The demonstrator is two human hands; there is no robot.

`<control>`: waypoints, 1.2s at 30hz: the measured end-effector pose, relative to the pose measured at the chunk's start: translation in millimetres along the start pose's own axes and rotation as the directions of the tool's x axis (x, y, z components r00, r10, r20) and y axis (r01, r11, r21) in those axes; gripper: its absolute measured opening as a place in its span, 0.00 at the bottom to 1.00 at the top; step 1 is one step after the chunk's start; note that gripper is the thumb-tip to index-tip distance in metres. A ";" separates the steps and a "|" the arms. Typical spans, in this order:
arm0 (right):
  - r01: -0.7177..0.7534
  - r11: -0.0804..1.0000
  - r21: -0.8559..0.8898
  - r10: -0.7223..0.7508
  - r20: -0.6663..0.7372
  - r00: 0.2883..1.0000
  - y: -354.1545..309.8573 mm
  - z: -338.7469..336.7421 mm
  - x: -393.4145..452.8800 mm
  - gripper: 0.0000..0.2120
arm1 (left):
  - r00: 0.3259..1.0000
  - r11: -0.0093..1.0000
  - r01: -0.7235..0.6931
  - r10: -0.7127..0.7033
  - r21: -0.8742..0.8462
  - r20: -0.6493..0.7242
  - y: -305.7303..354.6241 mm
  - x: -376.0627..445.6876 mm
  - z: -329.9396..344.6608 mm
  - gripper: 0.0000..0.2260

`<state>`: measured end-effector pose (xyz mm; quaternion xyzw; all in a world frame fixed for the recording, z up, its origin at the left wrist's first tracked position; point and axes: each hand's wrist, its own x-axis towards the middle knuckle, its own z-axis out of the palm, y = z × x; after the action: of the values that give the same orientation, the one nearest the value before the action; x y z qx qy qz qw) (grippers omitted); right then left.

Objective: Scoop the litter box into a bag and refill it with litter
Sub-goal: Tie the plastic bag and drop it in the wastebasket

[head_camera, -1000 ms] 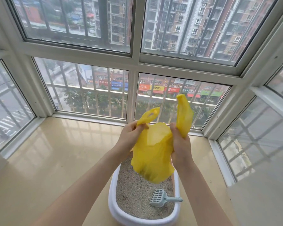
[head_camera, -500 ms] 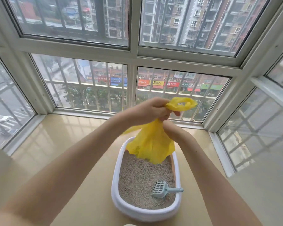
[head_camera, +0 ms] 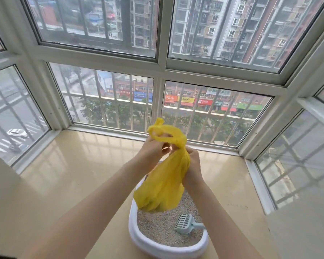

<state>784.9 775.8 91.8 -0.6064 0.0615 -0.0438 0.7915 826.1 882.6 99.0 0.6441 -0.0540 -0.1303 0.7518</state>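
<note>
While the white litter box (head_camera: pixel 138 238) is sitting nearest of all on the glossy beige sill (head_camera: pixel 64 174), its long axis is running from near to far, with the near rounded end toward the camera and the far end hidden behind the bag. Grey litter (head_camera: pixel 157 227) is filling its basin. A pale blue slotted scoop (head_camera: pixel 185 223) is lying on the litter in the right half, its slotted head pointing left and slightly far, its handle reaching right to the box's right rim.

Just above the box, a yellow plastic bag (head_camera: pixel 163 186) is hanging in the air, its length running from its loose bottom at near left up to its handles at the far end. The bottom is dangling over the far part of the litter; whether it is touching cannot be told.

Further up, the right hand (head_camera: pixel 193 165) is curling round the gathered neck of the bag on its right side. The left hand (head_camera: pixel 153 150) is gripping the bag's handle loops, its fingers pinching the yellow film, with one loop standing up above the knuckles.

Beyond the hands, a white-framed bay window (head_camera: pixel 161 71) is wrapping round the sill, and barred panes are showing shopfronts, trees and apartment blocks outside.
</note>
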 end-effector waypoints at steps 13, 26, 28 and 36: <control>0.215 0.772 -0.598 -0.277 -0.012 0.961 0.0 -0.4 6.6 0.04 | 0.946 0.897 -0.063 -0.087 0.438 0.313 11.6 -18.9 -51.9 0.18; -0.013 0.707 -0.707 0.073 0.055 0.996 -24.5 -11.8 6.0 0.08 | 0.981 0.797 -0.191 0.136 0.573 0.138 -12.4 -14.9 -26.5 0.06; -0.094 0.844 -0.527 0.153 0.069 0.986 -26.3 -13.4 4.8 0.15 | 0.982 0.831 -0.176 0.110 0.528 0.153 -12.5 -15.1 -27.2 0.12; -0.507 0.790 0.345 0.286 0.524 0.802 -29.1 -26.4 -1.2 0.22 | 0.981 0.917 -0.151 0.093 0.369 0.170 -1.6 -16.4 -27.7 0.15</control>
<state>779.9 743.2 113.1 -0.3624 -0.0040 0.2543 0.8966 817.0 913.2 94.3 0.7615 -0.1744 -0.1176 0.6131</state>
